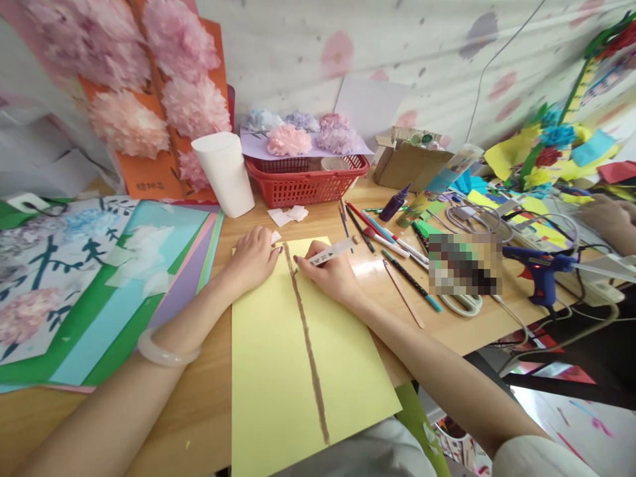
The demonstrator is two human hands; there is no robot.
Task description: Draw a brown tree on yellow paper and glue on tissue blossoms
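Note:
A pale yellow sheet of paper (278, 371) lies on the wooden table in front of me, with a long brown line (308, 344) drawn down its middle. My right hand (332, 271) is closed round a white marker (332, 252), whose tip touches the top end of the brown line. My left hand (252, 257) rests with curled fingers on the sheet's upper left corner, pressing it down. A pale bangle (166, 354) sits on my left wrist.
Stacked coloured sheets with flower pictures (99, 291) lie at left. A white cup (226, 172) and a red basket (308, 179) stand behind the sheet. Pens (382, 242), a blue glue gun (539, 271), scissors, cables and paper scraps crowd the right, where another person's hand (606, 215) rests.

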